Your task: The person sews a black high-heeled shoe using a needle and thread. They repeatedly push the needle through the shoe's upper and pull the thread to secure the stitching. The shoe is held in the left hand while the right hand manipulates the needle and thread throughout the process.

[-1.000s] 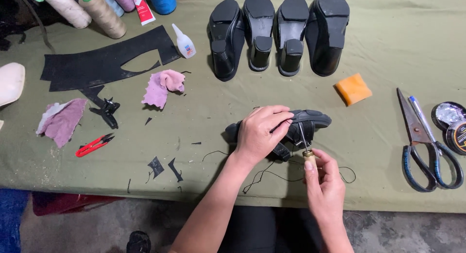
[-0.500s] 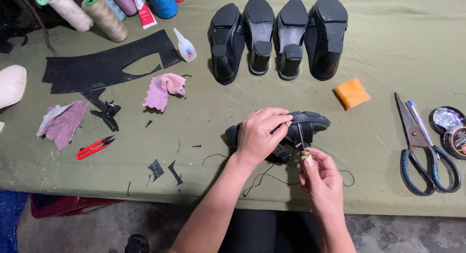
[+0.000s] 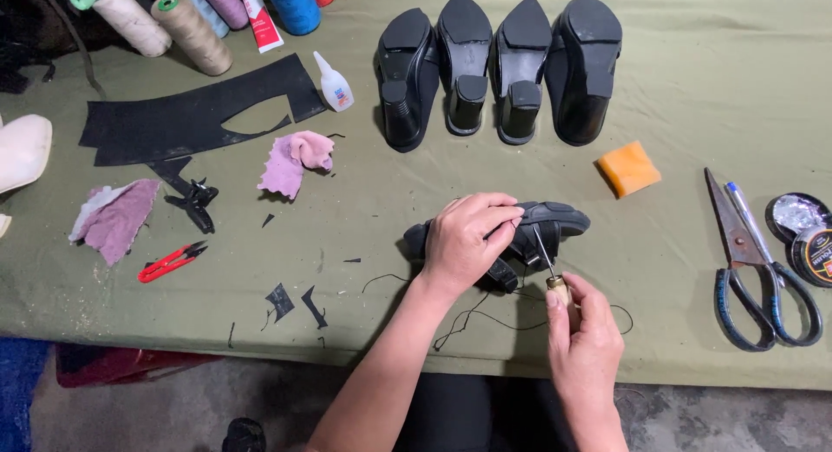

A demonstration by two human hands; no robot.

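On the olive-green table [image 3: 693, 88], near its front edge, a black shoe [image 3: 555, 222] lies on its side, and everything else can be placed from it. The left hand [image 3: 468, 240] lies over the shoe's middle, its fingers curled down around it and holding it in place. Just in front of the shoe, the right hand [image 3: 588, 331] has its fingers wrapped tight around the wooden handle of an awl [image 3: 551, 270], whose thin metal shaft points up into the shoe. A black thread [image 3: 485, 315] trails loose on the cloth in front of the shoe. Behind the shoe, four black heeled shoes [image 3: 498, 66] stand in a row, soles up. To the shoe's right lie an orange sponge [image 3: 628, 169] and, farther off, large scissors [image 3: 754, 261] beside round tins [image 3: 802, 227]. To its left are a pink rag [image 3: 295, 160], red thread snips [image 3: 171, 261] and a cut sheet of black leather [image 3: 182, 118], with a small glue bottle [image 3: 333, 84] and thread spools [image 3: 191, 32] beyond.
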